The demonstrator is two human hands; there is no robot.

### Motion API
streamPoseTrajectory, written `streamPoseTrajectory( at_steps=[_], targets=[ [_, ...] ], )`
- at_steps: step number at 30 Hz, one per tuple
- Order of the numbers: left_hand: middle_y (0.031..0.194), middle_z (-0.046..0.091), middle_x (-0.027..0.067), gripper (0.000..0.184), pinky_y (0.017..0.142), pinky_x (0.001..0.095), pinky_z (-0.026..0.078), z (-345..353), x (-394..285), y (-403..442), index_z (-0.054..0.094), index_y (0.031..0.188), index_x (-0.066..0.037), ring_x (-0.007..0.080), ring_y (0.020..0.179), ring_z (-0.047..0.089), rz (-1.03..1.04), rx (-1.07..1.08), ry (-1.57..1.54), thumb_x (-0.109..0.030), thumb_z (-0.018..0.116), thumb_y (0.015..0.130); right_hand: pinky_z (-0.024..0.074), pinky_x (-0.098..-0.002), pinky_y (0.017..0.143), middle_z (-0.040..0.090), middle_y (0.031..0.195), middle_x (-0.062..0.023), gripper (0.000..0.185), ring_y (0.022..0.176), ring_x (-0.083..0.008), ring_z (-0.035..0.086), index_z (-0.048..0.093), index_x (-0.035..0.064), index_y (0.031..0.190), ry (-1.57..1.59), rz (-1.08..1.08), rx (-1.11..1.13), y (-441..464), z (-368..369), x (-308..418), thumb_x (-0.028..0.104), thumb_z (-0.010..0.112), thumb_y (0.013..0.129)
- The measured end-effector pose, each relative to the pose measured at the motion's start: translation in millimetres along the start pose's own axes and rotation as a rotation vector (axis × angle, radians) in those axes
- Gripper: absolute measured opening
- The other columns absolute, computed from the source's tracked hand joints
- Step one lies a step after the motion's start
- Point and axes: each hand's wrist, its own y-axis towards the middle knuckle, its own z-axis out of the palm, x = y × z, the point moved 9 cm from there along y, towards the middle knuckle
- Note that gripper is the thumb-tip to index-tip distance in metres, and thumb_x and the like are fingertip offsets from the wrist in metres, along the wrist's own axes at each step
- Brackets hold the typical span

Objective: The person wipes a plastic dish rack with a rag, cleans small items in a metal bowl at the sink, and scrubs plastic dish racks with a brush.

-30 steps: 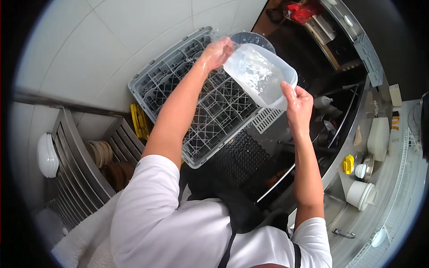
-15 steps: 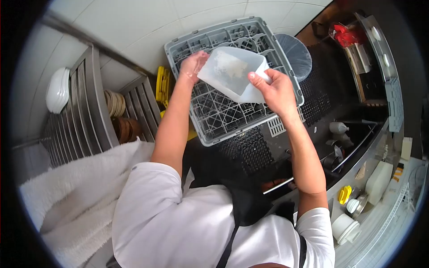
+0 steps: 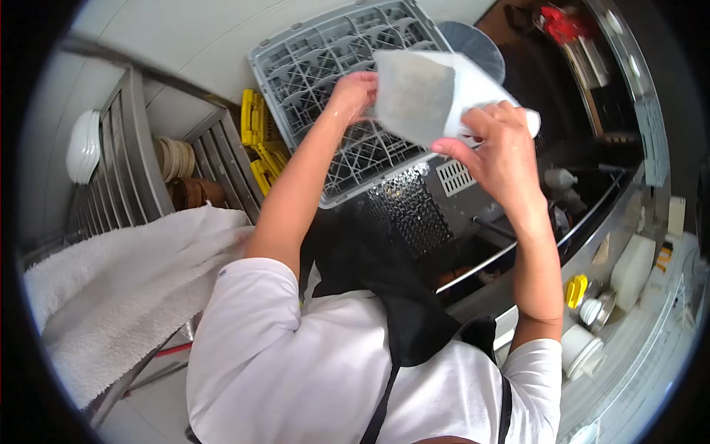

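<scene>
A translucent white plastic container [image 3: 414, 92] is tilted above a grey dishwasher rack [image 3: 347, 194], its side wall facing me. My right hand [image 3: 503, 148] grips it at the right, fingers curled over the white plastic and thumb stretched along the near side. At the container's left edge, my left hand [image 3: 353, 98] is closed against it with bent fingers; the fingertips are partly hidden and slightly blurred. Wet spots show on my left wrist. Beneath the container, the rack's grid of compartments is partly covered from view.
Yellow plastic pieces [image 3: 254, 118] stand left of the rack. A slatted metal shelf [image 3: 151, 140] holds white dishes [image 3: 83, 146] and stacked bowls. A white towel [image 3: 133, 288] hangs at lower left. Behind the rack is a round grey bin [image 3: 473, 48]; a cluttered counter [image 3: 651, 296] lies right.
The container has moved right and turned, so its side wall faces me more. My right hand has rotated over it, and my left hand has shifted right. The whole view has shifted slightly.
</scene>
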Motion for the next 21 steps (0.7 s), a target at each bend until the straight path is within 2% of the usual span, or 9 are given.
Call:
streamPoseTrajectory(
  at_steps=[3,5,7,9,11,13,15,17,21],
  targets=[
    [0.088,0.068,0.0082,0.012,0.056,0.0254,0.049,37.0,0.5,20.1,0.064,0.104,0.002,0.0135,0.064,0.059,0.103,0.164,0.067,-0.004,0.064,0.093,0.0413,-0.041,0.074,0.058,0.072,-0.0061,0.039,0.076,-0.0289,0.056,0.064,0.0076,0.074,-0.219,0.015,-0.123,-44.0,-42.8,-18.7,0.04,0.085,0.064],
    [0.075,0.062,0.0022,0.015,0.042,0.0212,0.033,47.6,0.2,24.0,0.064,0.099,-0.001,0.0062,0.051,0.045,0.097,0.106,0.153,-0.015,0.067,0.095,0.0419,-0.0399,0.07,0.058,0.072,-0.0071,0.042,0.073,-0.0303,0.053,0.062,0.006,0.074,-0.244,0.152,-0.202,-87.8,-72.8,-45.7,0.038,0.086,0.062],
    [0.066,0.053,-0.0019,0.026,0.039,0.0223,0.03,57.0,-0.5,26.5,0.062,0.093,-0.004,0.0059,0.046,0.039,0.111,0.125,0.17,-0.029,0.062,0.1,0.0442,-0.038,0.069,0.058,0.074,-0.0103,0.038,0.072,-0.0309,0.054,0.062,0.004,0.077,-0.263,0.336,-0.326,-144.4,-108.6,-63.9,0.03,0.088,0.068],
    [0.062,0.041,-0.0055,0.034,0.038,0.0219,0.026,53.6,2.2,26.6,0.055,0.089,-0.009,0.0061,0.045,0.035,0.08,0.039,0.093,-0.04,0.061,0.1,0.0451,-0.0353,0.068,0.059,0.076,-0.0082,0.028,0.07,-0.025,0.055,0.062,0.0013,0.085,-0.185,0.651,-0.488,-230.1,-134.8,-92.9,0.018,0.084,0.08],
    [0.058,0.033,-0.0058,0.041,0.038,0.0238,0.024,49.6,-5.6,26.1,0.05,0.082,-0.011,0.0071,0.042,0.031,0.099,-0.02,0.106,-0.047,0.059,0.1,0.0444,-0.0311,0.067,0.057,0.078,-0.0023,0.018,0.074,-0.016,0.053,0.059,-0.0013,0.09,0.102,0.964,-0.698,-335.4,-148.8,-113.2,0.011,0.071,0.093],
    [0.057,0.032,-0.0058,0.042,0.037,0.0242,0.022,47.5,-16.3,28.8,0.048,0.08,-0.013,0.0073,0.042,0.029,0.16,-0.001,0.119,-0.048,0.057,0.1,0.0442,-0.0293,0.067,0.057,0.083,0.0006,0.025,0.076,-0.0121,0.05,0.059,-0.0026,0.093,-0.135,1.091,-0.734,-433.2,-171.9,-98.4,0.02,0.056,0.103],
    [0.057,0.031,-0.0056,0.041,0.037,0.0243,0.021,49.1,-28.9,27.2,0.045,0.078,-0.014,0.0074,0.041,0.029,0.192,-0.013,0.094,-0.046,0.057,0.101,0.0436,-0.0296,0.066,0.058,0.083,-0.0022,0.041,0.074,-0.013,0.049,0.059,-0.0035,0.093,-0.399,1.239,-0.736,-540.9,-188.5,-67.7,0.032,0.045,0.108],
    [0.056,0.032,-0.0051,0.039,0.037,0.0243,0.02,48.8,-36.8,34.5,0.044,0.077,-0.015,0.0077,0.041,0.029,0.215,-0.045,0.093,-0.043,0.057,0.101,0.0417,-0.0311,0.064,0.056,0.078,-0.0039,0.057,0.07,-0.0138,0.047,0.058,-0.0037,0.088,-0.457,1.442,-0.911,-642.6,-196.4,-15.7,0.044,0.036,0.109],
    [0.055,0.034,-0.0054,0.032,0.035,0.0263,0.02,73.8,-27.8,41.1,0.044,0.075,-0.016,0.0082,0.038,0.029,0.266,-0.022,0.185,-0.032,0.055,0.101,0.0424,-0.0341,0.064,0.054,0.068,-0.0066,0.076,0.068,-0.0178,0.048,0.059,-0.0047,0.081,-0.6,1.844,-0.845,-718.1,-199.6,96.4,0.062,0.031,0.105]
  ],
)
